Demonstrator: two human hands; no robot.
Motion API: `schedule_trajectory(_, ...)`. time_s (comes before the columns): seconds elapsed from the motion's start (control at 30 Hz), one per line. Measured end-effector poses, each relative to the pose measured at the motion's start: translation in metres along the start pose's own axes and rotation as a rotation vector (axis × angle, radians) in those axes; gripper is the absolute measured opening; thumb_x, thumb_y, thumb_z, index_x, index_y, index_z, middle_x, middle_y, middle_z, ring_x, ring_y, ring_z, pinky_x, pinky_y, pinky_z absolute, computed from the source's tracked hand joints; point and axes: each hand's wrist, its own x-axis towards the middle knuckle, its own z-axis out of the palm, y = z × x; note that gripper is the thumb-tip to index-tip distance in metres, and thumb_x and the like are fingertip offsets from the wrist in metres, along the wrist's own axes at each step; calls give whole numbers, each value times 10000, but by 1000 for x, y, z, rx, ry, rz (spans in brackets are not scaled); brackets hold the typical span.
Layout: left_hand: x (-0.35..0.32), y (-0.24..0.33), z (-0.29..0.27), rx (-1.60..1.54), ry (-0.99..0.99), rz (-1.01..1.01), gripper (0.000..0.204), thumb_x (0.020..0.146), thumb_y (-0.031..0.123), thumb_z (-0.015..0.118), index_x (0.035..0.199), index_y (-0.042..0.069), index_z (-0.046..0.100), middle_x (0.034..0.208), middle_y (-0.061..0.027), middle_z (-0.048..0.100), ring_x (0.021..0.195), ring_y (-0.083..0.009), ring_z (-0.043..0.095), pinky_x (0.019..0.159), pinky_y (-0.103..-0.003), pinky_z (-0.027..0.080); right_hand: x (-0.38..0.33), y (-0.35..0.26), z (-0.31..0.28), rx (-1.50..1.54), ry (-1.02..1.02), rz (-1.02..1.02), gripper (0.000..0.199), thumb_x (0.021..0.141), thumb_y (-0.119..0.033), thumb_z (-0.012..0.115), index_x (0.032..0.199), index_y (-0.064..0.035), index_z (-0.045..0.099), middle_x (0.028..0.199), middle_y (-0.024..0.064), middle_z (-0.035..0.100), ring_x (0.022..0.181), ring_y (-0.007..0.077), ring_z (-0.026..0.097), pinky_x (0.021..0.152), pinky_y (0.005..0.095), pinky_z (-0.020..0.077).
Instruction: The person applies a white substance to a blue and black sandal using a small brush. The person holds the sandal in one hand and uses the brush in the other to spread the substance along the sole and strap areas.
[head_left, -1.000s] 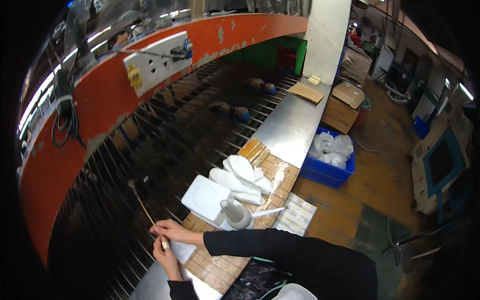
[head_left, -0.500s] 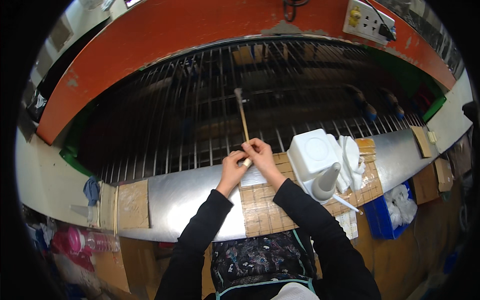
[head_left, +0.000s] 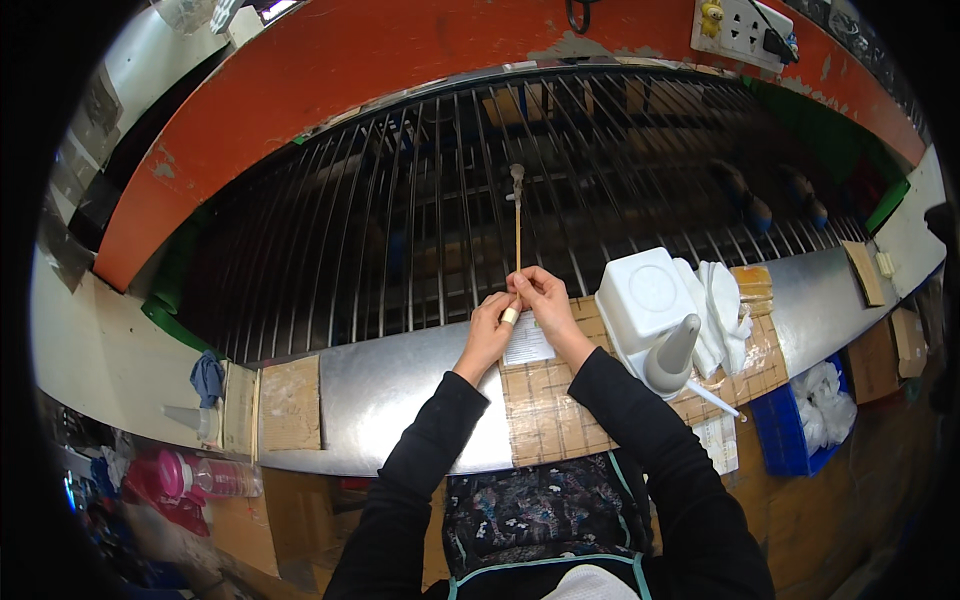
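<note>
Orange wall (head_left: pixel 330 90) curves across the top, socket (head_left: pixel 735 28) at its right end. Below it a dark metal grate (head_left: pixel 400 230) fills the middle. Steel bench (head_left: pixel 390 385) runs along its near edge, with a cardboard mat (head_left: pixel 555 425) in front of me. White tub (head_left: pixel 645 297) sits right of my hands, grey nozzle bottle (head_left: pixel 672 355) touching it, white cloths (head_left: pixel 722 300) just beyond. My left hand (head_left: pixel 492 325) and right hand (head_left: pixel 540 297) meet at the grate's edge, both pinched closed on the near end of a thin wooden stick (head_left: pixel 517 235). Stick points away over the grate, small grey lump at its far tip. White paper (head_left: pixel 528 340) lies under my hands.
</note>
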Motion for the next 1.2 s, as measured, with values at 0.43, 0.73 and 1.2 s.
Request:
schedule_trajectory(0.43, 0, 14, -4, -2, -59, 77, 191, 897, 143, 663, 1006, -7, 706, 880, -100, 669, 835, -207, 623, 776, -324, 489, -5, -19, -10, -91, 89, -157, 208, 955, -183, 637, 1060, -6, 665, 979, 45, 683, 878, 97, 630, 768, 248, 503)
schedule_trajectory(0.73, -7, 15, 4, -310, -72, -152, 184, 919, 83, 651, 1050, -45, 668, 884, -58, 695, 824, -112, 650, 747, -250, 506, -16, -31, 1, -311, 144, -266, 186, 912, -109, 632, 1054, 7, 661, 821, 52, 675, 699, 97, 622, 614, 254, 501)
schedule_trajectory(1.2, -6, 18, 2, 144, 37, 129, 156, 843, 105, 699, 935, -21, 710, 738, -104, 669, 679, -210, 638, 665, -333, 481, -14, -53, -7, -966, 250, -805, 37, 845, -58, 645, 850, -22, 655, 794, 108, 655, 754, 296, 610, 696, 384, 431)
